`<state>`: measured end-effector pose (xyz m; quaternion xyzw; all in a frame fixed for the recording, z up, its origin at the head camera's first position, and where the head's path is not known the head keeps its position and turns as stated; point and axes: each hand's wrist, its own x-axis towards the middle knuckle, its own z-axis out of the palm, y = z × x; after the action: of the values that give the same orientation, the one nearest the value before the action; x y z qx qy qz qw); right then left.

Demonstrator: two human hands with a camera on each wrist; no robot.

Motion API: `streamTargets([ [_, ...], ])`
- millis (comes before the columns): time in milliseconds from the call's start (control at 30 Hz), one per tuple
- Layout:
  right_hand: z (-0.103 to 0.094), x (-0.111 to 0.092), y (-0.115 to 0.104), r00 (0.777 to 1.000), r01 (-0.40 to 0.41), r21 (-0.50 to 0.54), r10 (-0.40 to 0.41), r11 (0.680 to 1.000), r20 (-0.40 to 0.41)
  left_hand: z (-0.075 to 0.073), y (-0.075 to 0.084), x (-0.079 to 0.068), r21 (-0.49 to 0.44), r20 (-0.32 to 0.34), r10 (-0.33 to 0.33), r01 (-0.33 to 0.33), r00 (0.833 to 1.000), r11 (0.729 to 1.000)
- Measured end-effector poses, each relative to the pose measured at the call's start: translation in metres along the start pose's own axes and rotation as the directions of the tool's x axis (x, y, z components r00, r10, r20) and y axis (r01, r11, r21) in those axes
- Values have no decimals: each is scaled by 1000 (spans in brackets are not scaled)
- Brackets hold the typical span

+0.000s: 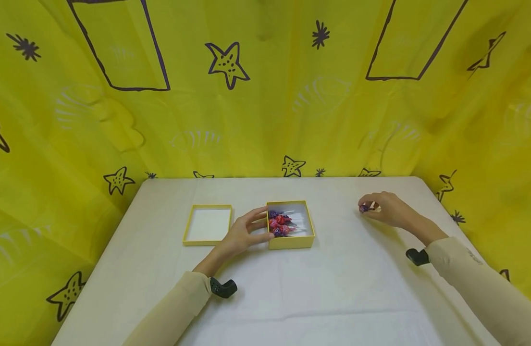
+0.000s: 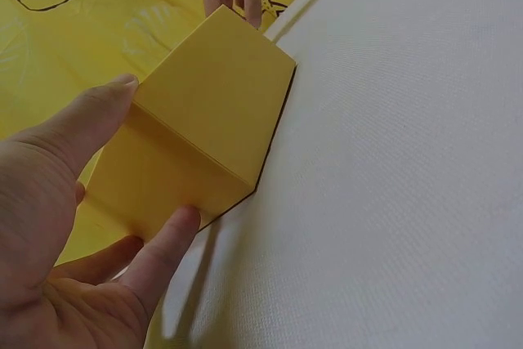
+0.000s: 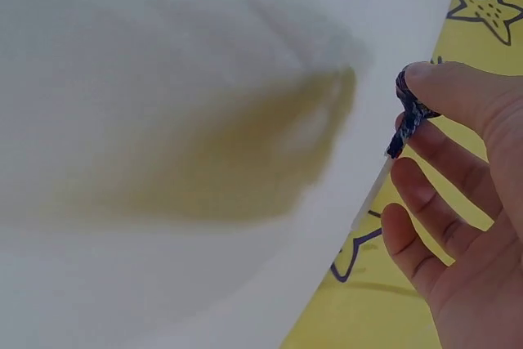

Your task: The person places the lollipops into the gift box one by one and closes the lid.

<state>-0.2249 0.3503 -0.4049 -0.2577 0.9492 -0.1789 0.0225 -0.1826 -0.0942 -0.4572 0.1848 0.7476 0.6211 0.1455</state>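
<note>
A yellow box (image 1: 291, 243) stands on the table, its white inside showing from above. Several lollipops (image 1: 280, 223) in purple, red and pink wrappers lie in it, heads to the left and white sticks to the right. My left hand (image 1: 243, 231) rests against the box's left side, thumb at the near corner and fingers spread along the wall. Off to the right, my right hand (image 1: 388, 208) pinches a dark purple wrapped lollipop (image 3: 411, 112) between thumb and fingers, above the table near its right side. This lollipop's stick is hard to make out.
Left of the box lies its shallow yellow-edged lid (image 1: 208, 224), white inside face up, partly behind my left hand. A white cloth covers the table (image 1: 326, 298). Yellow patterned curtain (image 1: 265, 115) encloses the back and both sides.
</note>
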Motion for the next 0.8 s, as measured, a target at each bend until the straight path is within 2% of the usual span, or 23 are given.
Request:
streamTargets([
  [200,-7,6,-13,1000,21,14,-21,1000,10,0,0,0,7,1,8,-8,1000,1000],
  [600,-24,19,-35,994,111,75,-111,991,-11,0,0,-1,2,13,20,-20,1000,1000],
  [800,-36,26,-50,995,92,126,-97,988,33,-1,-1,0,5,11,13,-13,1000,1000],
])
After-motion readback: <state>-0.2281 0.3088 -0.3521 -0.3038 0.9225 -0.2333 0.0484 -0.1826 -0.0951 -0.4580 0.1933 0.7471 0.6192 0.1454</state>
